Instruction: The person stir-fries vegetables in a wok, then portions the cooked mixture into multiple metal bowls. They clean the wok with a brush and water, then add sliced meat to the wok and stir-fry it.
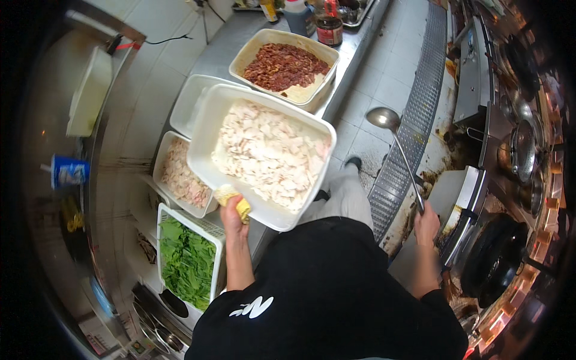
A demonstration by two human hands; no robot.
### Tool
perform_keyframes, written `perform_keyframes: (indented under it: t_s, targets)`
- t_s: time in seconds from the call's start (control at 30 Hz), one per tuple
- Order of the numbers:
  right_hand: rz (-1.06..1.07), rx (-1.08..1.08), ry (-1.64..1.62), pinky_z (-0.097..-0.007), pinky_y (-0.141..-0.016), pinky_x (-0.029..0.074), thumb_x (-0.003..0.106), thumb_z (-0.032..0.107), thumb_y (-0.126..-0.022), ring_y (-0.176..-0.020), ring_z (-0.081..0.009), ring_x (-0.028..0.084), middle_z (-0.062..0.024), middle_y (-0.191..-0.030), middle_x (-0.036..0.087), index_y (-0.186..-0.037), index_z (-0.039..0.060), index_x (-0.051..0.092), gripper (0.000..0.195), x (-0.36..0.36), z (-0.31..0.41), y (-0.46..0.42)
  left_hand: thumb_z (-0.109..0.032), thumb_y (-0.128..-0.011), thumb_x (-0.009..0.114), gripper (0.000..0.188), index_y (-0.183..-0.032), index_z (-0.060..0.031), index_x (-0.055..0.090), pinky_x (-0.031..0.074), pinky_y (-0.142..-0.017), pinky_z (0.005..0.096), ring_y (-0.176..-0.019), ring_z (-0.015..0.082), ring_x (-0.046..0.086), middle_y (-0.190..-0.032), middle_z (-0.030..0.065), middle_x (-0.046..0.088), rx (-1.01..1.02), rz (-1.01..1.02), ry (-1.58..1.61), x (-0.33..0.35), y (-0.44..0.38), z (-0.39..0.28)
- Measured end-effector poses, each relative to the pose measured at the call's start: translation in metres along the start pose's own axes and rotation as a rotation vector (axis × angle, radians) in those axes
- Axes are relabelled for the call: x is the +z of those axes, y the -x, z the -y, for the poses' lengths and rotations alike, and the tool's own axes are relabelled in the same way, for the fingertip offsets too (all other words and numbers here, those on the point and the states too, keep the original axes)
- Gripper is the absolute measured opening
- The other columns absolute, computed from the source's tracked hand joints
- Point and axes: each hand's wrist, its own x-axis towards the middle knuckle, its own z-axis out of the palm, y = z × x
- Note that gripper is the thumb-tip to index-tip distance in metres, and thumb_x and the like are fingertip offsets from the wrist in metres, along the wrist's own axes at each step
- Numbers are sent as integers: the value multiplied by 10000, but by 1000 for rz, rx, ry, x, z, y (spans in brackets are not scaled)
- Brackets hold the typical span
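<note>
My left hand (234, 217) is closed on a folded yellow cloth (242, 208), pressed by the near edge of a large white plastic tub (292, 221) of pale sliced raw meat (270, 148). Whether the hand also bears the tub's weight cannot be told. In my right hand (426, 225) is the handle of a long metal ladle (382, 118), its bowl out over the tiled floor. Beyond the large tub stands a container (238, 58) of dark red marinated meat (288, 65). A smaller tub of pale meat (184, 173) and a white basket (220, 252) of chopped green leaves (186, 265) lie left.
Bottles and a lidded jar (329, 30) stand at the far end of the steel counter (211, 63). A blue cup (69, 172) is at the left on a shelf. On the right are a black wok (492, 261), metal strainers (524, 150) and the cooking range. A perforated metal drain cover (416, 117) crosses the floor.
</note>
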Motion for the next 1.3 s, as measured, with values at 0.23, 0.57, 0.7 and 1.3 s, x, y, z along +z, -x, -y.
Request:
perform_keyframes:
  t_s: [0.23, 0.57, 0.7, 1.3]
  targets:
    - [180, -179, -399, -456, -682, 488, 706, 178, -862, -758, -383, 649, -175, -804, 670, -921, 8, 591, 213, 64, 95, -47, -96, -838, 663, 341, -1141, 52, 612, 538, -720, 328, -824, 206, 664, -984, 111, 669, -85, 90, -129, 30, 79, -2]
    - [265, 262, -827, -280, -481, 357, 694, 131, -892, -541, -77, 458, 16, -677, 553, -940, 47, 593, 140, -12, 12, 95, -71, -830, 623, 324, -1119, 75, 612, 537, -702, 321, -794, 200, 664, -980, 114, 675, -151, 42, -347, 30, 74, 18]
    - [73, 169, -635, -258, -517, 344, 708, 123, -873, -575, -63, 412, 36, -653, 475, -875, 39, 565, 165, -66, 40, 149, -73, -825, 626, 252, -1040, 59, 619, 516, -645, 311, -724, 173, 647, -888, 85, 667, 73, 199, -489, 62, 48, -2]
    - [-94, 547, -587, -593, -651, 471, 548, 95, -923, -750, -513, 620, -287, -758, 631, -1125, 35, 438, 238, -102, 24, 325, -57, -806, 637, 172, -970, -5, 646, 450, -604, 254, -666, 90, 541, -796, 9, 620, 295, 1312, -868, 225, 219, 80]
